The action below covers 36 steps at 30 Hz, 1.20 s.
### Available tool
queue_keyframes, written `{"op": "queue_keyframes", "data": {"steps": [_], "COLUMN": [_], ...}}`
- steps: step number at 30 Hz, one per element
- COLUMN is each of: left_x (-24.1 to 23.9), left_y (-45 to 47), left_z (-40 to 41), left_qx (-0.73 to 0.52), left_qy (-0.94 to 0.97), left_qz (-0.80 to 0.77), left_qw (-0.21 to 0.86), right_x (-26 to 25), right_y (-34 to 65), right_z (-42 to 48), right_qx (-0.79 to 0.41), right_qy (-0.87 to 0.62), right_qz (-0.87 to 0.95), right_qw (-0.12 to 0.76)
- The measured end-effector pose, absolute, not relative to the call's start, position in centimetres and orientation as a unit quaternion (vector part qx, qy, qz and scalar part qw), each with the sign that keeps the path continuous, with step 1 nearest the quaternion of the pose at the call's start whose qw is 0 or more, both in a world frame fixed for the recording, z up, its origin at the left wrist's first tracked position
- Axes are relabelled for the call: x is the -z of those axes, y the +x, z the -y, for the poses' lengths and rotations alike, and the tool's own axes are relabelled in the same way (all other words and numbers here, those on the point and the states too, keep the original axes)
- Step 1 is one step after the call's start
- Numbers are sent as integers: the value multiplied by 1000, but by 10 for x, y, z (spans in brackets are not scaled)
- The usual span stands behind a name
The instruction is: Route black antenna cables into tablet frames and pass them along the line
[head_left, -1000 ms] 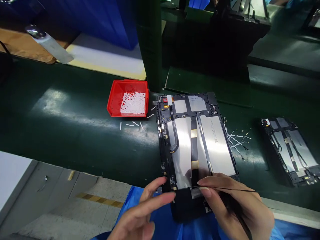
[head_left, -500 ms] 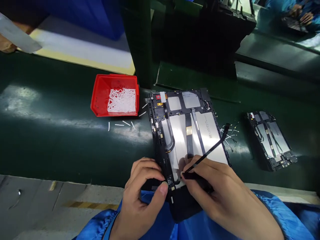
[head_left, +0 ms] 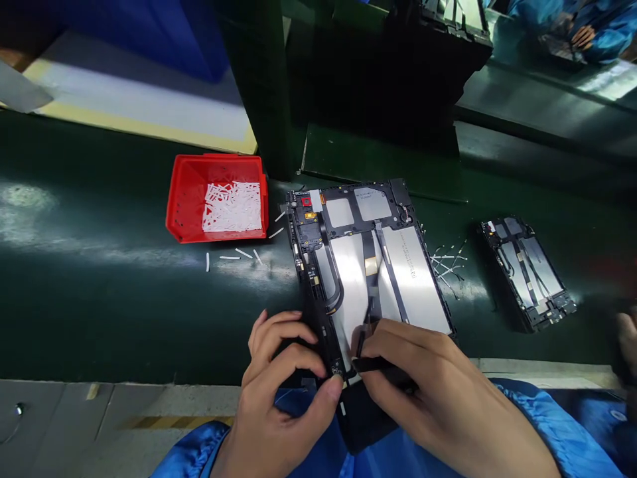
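Note:
An opened tablet point(head_left: 348, 259) lies tilted in front of me, its silver batteries, black ribbon cables and circuit boards exposed. My left hand point(head_left: 293, 392) grips its lower left edge, thumb and index finger curled at the side board. My right hand point(head_left: 423, 378) is closed over the tablet's lower part, pinching a slim black tool point(head_left: 373, 364) whose exact kind is hidden by the fingers. A narrow black ribbon cable point(head_left: 362, 342) rises at the fingertips of that hand. The tablet's lower middle is covered by my fingers.
Left of the tablet stands a red bin point(head_left: 174, 199) holding white strips point(head_left: 233, 206), with several loose strips nearby. Thin cables point(head_left: 448, 265) lie right of it. A second opened tablet point(head_left: 527, 272) sits further right. Another person's hand point(head_left: 628, 338) shows at the right edge.
The long black ribbon cable that stuck out to the upper right from my right hand has swung in over the tablet. Another person's hand has appeared at the right edge.

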<state>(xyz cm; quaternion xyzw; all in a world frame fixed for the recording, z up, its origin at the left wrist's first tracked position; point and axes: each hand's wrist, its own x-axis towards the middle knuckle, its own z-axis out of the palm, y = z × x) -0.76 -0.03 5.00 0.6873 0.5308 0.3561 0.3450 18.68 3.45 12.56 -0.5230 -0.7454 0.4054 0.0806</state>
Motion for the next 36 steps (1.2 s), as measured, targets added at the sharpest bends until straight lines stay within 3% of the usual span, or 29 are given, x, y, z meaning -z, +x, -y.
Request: {"op": "queue_keyframes", "data": {"steps": [10,36], "left_x": [-50,-48], "left_y": [-3,4], "left_z": [11,7], "left_qx": [-358,-383], "left_qy": [686,671], "left_qz": [-518,-546], "left_qw": [365,323], "right_x": [-129,-122], "right_y": [185,180], "right_z": [-36,-20], "right_qx": [-442,-400], "right_qy": [-507,-518], "right_qz": [737,747], "right_qw": [66,116]}}
